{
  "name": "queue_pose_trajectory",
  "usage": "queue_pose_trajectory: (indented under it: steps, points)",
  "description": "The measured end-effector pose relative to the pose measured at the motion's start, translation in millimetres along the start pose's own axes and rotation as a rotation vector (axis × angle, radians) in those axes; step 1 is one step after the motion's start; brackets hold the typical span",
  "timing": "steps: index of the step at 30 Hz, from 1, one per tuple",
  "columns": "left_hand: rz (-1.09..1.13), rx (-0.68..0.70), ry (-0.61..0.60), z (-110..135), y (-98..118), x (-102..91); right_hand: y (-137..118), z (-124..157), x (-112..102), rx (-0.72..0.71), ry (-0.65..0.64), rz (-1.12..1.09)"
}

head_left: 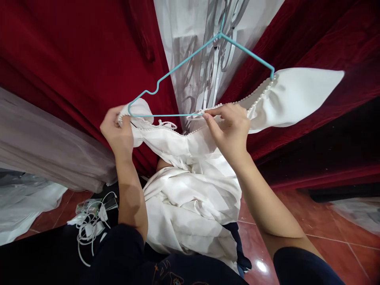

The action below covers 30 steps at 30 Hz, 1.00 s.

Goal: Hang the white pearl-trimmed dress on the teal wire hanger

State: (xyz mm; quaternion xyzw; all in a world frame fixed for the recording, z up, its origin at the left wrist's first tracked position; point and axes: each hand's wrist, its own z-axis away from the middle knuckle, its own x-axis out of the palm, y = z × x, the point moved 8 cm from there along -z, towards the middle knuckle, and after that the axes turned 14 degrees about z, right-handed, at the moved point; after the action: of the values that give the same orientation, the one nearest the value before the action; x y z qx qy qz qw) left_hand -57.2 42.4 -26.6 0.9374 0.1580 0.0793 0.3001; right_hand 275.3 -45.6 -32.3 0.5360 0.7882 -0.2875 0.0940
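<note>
A white dress [190,190] with a pearl-beaded neckline lies gathered over my lap. Its upper part is raised to a light blue wire hanger [190,55], whose right end sits inside the beaded edge of the puffed sleeve [299,95]. My left hand [117,126] is closed on the beaded edge of the other sleeve, beside the hanger's left corner. With thumb and forefinger, my right hand [230,128] pinches the hanger's bottom bar near its middle; its other fingers are close to the neckline. A thin white loop shows next to the right fingertips.
Red curtains [89,47] hang on both sides of white metal scrollwork [218,67]. Pale sheer fabric [53,134] hangs at left. Tangled white cables [90,227] lie on a black surface by my left arm. Red tiles [332,233] cover the floor.
</note>
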Motion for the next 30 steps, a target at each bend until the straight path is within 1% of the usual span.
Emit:
queue_pose_trajectory:
  steps: [1,3,4,5,6,7,8,10,11,13,15,16,18,19,20,22,23,24,25,28,29,30]
  points:
    - [0.017,-0.026,0.011,14,4,1.7,-2,0,0,0.004,0.01,-0.018]
    - [0.049,0.027,0.116,42,24,3.9,-3,1,-1,0.016,0.03,-0.058]
    - [0.065,0.064,0.197,55,35,4.4,-4,1,-2,0.021,0.036,-0.068]
    - [0.087,0.104,0.25,66,46,7.8,-3,0,-2,0.028,0.04,-0.067]
    - [0.11,0.145,0.272,73,56,13.9,-3,0,-2,0.031,0.045,-0.058]
    - [0.13,0.19,0.255,77,65,22.9,-3,0,-2,0.031,0.05,-0.049]
    - [0.139,0.237,0.192,77,75,35.5,-2,0,-1,0.029,0.055,-0.044]
    - [0.091,0.297,-0.006,73,88,67.2,-2,0,1,0.024,0.061,-0.044]
    - [0.04,0.288,-0.115,69,90,84.0,-3,1,2,0.023,0.064,-0.043]
    - [-0.057,0.207,-0.318,64,84,114.4,-5,3,3,0.011,0.072,-0.03]
    - [-0.106,0.116,-0.461,64,76,134.8,-10,6,1,-0.027,0.072,-0.015]
    - [-0.116,0.098,-0.504,65,74,140.7,-12,7,0,-0.05,0.072,-0.022]
    - [-0.131,0.106,-0.527,66,75,143.9,-13,8,-10,-0.081,0.117,-0.073]
    - [-0.135,0.121,-0.519,66,77,142.7,-9,7,-19,-0.078,0.194,-0.098]
    - [-0.132,0.141,-0.511,65,80,140.7,-3,7,-32,-0.073,0.313,-0.099]
    - [-0.115,0.178,-0.516,63,85,137.5,13,7,-59,-0.087,0.58,0.004]
    - [-0.108,0.188,-0.53,61,87,136.8,20,6,-68,-0.109,0.679,0.091]
    - [-0.109,0.193,-0.547,60,88,136.5,27,0,-72,-0.141,0.686,0.174]
    - [-0.118,0.196,-0.563,58,87,136.3,37,-10,-71,-0.151,0.619,0.192]
    - [-0.169,0.193,-0.578,52,84,133.8,69,-38,-66,-0.039,0.334,0.116]
    - [-0.178,0.192,-0.574,50,83,132.2,77,-46,-67,0.008,0.271,0.101]
    - [-0.179,0.192,-0.572,48,81,130.7,83,-52,-70,0.046,0.237,0.098]
